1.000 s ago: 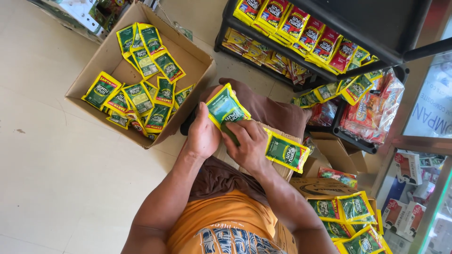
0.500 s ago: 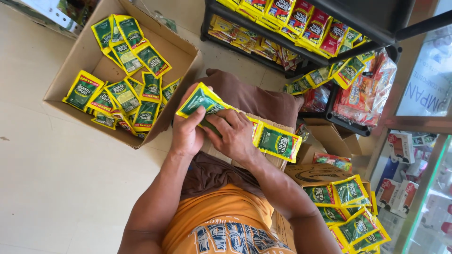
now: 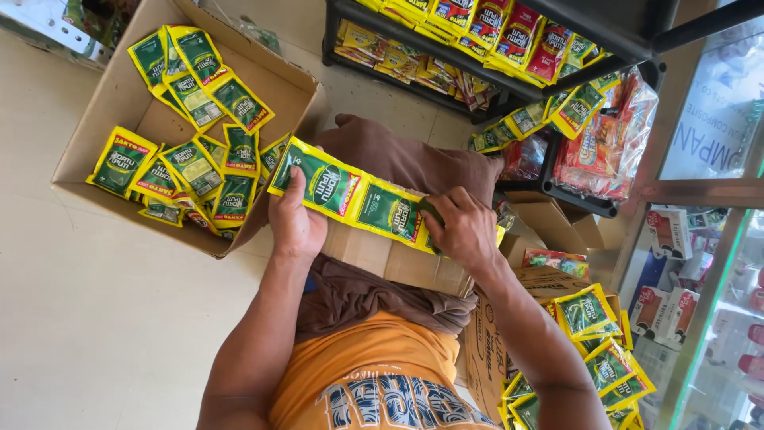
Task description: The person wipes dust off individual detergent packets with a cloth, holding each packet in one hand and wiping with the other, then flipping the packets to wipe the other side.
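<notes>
A pale tiled floor and a dark shelf rack surround the person. The left hand and right hand each pinch an end of a glossy green-and-yellow sachet strip, stretched between the fingers over a flat cardboard piece. Beyond the left fingers, an open box holds more sachets. The right fingertips are partly hidden behind the strip.

The right hand covers the far end of the strip of green and yellow packets, so where it stops cannot be seen. The left hand hides the strip's near edge. The cardboard box is cut off at the top. Its packets lie in a pile, so the lower ones are hidden. The shelf runs past the top edge. The bottom edge cuts the heap of packets on the right.
</notes>
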